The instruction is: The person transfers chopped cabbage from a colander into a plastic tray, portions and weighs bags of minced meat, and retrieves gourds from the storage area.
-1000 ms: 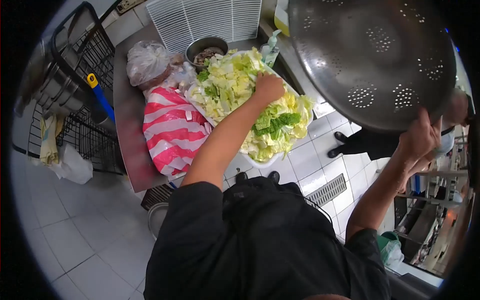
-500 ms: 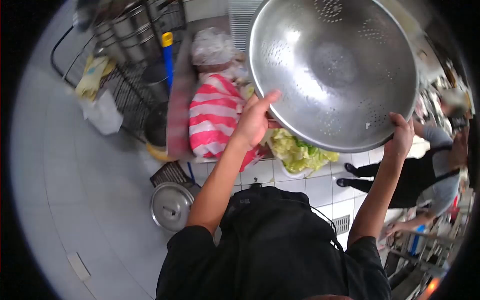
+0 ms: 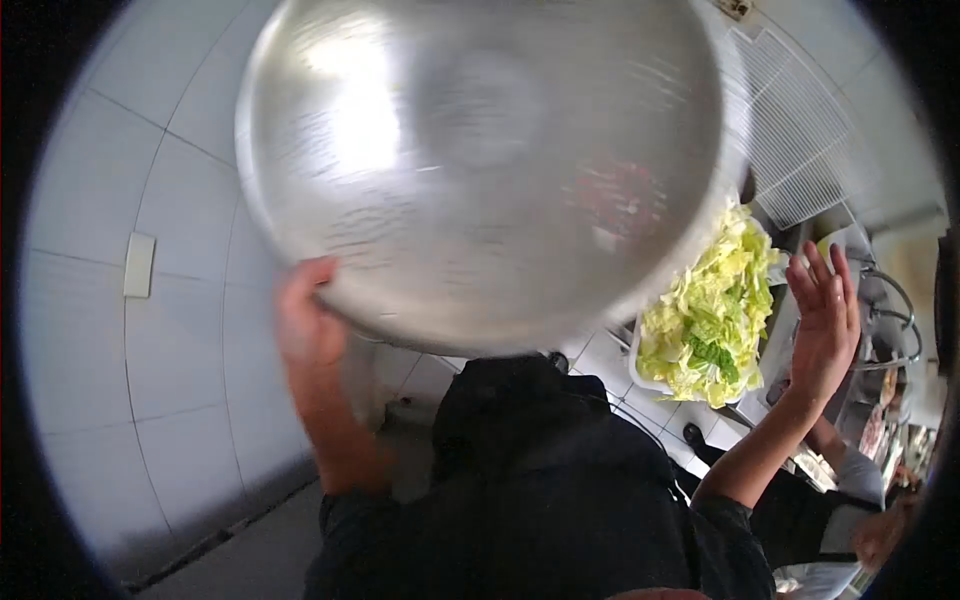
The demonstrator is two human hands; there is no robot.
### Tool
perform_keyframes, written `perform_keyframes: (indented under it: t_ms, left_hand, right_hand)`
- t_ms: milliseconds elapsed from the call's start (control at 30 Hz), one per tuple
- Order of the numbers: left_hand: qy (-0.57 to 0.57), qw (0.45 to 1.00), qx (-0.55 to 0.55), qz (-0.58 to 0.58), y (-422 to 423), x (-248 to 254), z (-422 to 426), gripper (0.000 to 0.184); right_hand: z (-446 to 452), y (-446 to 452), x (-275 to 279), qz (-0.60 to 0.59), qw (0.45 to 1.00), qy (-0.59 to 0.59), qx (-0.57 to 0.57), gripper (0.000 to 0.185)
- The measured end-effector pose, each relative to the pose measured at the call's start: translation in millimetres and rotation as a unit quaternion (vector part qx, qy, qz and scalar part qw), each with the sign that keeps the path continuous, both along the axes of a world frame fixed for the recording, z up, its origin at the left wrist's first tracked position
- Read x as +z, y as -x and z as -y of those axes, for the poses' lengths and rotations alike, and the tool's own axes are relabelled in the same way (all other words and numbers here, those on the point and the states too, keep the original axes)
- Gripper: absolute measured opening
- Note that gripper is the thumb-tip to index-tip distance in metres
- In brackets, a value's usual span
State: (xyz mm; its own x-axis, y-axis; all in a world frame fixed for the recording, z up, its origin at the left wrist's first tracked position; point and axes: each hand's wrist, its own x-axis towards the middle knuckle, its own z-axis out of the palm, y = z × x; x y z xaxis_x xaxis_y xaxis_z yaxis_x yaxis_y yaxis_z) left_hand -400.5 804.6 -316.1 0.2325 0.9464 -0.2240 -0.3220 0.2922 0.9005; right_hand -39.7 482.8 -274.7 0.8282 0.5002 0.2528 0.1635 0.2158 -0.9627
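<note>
A large steel colander (image 3: 480, 200) fills the upper middle of the view, blurred by motion, its inside facing me. My left hand (image 3: 312, 318) grips its lower left rim, thumb over the edge. Off to the right, my right hand (image 3: 826, 325) is raised with fingers stretched out and nothing in it, apart from the colander. Between that hand and the colander's rim, chopped lettuce (image 3: 705, 310) is heaped in a white tub (image 3: 640, 378), partly hidden by the colander.
A white wire rack (image 3: 795, 125) leans at the upper right. Metal sinks or counters with a curved pipe (image 3: 908, 330) run along the right. Another person (image 3: 820, 510) stands at the lower right. A tiled wall (image 3: 180, 350) rises on the left.
The colander has moved left in the view, still in my left hand. My right hand has let go of its rim and opened. The view has turned, and more of the lettuce shows.
</note>
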Motion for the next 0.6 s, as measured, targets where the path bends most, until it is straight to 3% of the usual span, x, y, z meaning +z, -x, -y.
perform_keyframes:
  t_ms: [100, 133, 267, 333, 400, 500, 600]
  left_hand:
    - [-0.054, 0.997, 0.046, -0.023, 55.6, 13.3, -10.4, 0.027]
    - [-0.054, 0.991, 0.093, -0.080, 70.8, 6.5, -14.7, 0.027]
    - [-0.027, 0.972, 0.159, -0.171, 126.3, -66.6, -66.7, 0.028]
    - [-0.010, 0.965, 0.199, -0.170, 104.9, -75.6, -83.0, 0.026]
    - [0.042, 0.977, 0.113, -0.177, 106.9, -115.8, -118.7, 0.026]
    - [0.058, 0.974, 0.097, -0.197, 52.2, -143.9, -162.9, 0.025]
    - [0.103, 0.986, -0.057, -0.120, -9.5, -177.5, -215.1, 0.026]
  right_hand:
    - [5.1, 6.2, -13.9, -0.034, 0.999, 0.010, 0.027, 0.044]
    - [6.7, 8.5, -17.2, -0.037, 0.999, 0.009, 0.028, 0.044]
    - [-3.5, 13.8, -27.5, -0.078, 0.995, 0.055, 0.033, 0.044]
    - [-20.5, 17.8, -26.0, -0.093, 0.992, 0.070, 0.038, 0.043]
    - [-42.6, 23.6, -27.2, -0.083, 0.993, 0.077, 0.032, 0.042]
    - [-89.2, 40.1, -27.1, -0.084, 0.985, 0.147, -0.026, 0.041]
    - [-118.7, 55.0, -29.5, -0.078, 0.977, 0.192, -0.057, 0.037]
